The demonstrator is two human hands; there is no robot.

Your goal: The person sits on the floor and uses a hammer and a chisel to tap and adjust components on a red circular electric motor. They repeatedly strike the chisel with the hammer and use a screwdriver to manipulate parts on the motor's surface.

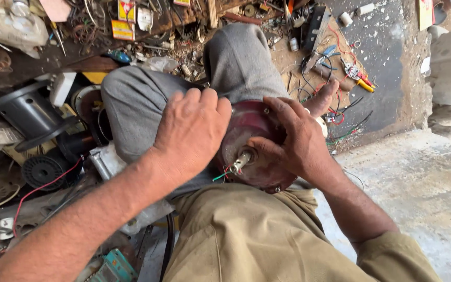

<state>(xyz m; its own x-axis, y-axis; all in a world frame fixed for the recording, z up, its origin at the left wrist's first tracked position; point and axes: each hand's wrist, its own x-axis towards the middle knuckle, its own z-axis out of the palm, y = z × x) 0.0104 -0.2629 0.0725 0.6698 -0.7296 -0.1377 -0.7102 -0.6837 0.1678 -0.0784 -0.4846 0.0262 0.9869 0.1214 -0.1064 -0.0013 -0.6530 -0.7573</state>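
Left hand over motor housing rim, right hand beside shaft

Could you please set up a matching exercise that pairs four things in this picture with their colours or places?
Things:
1. motor housing
2. pliers
3. spool
4. left hand

Descriptions:
A. black, far left among the clutter
B. dark red, on the lap
C. red and yellow handles, on the floor upper right
D. resting on the housing's left side

Pairs: 1-B, 2-C, 3-A, 4-D
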